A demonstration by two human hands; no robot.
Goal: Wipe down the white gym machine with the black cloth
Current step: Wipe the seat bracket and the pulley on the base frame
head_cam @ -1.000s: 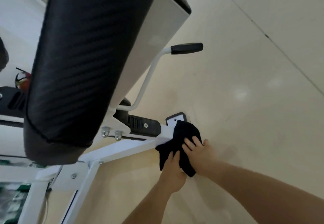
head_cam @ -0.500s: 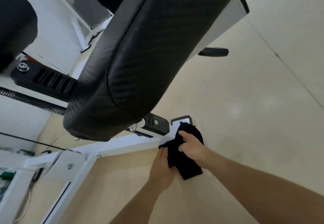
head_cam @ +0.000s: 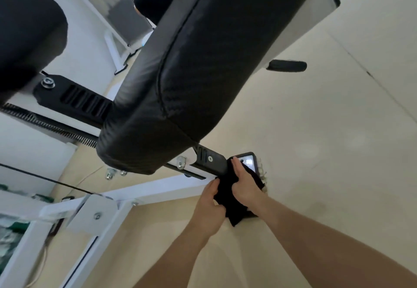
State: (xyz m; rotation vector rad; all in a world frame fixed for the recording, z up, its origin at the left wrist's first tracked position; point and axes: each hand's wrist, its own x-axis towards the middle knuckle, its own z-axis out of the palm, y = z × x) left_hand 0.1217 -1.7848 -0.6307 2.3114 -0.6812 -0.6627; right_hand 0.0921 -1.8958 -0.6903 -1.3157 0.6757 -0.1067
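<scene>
Black cloth (head_cam: 234,199), gripped by left hand (head_cam: 208,211) and right hand (head_cam: 244,186), hides the frame (head_cam: 158,188) end.

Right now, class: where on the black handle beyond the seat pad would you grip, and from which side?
Probably mid-length on the black handle, fingers wrapped round it from the open right side. It is rounded, lies nearly level and juts clear above the floor; the seat pad hides its stem.
</scene>
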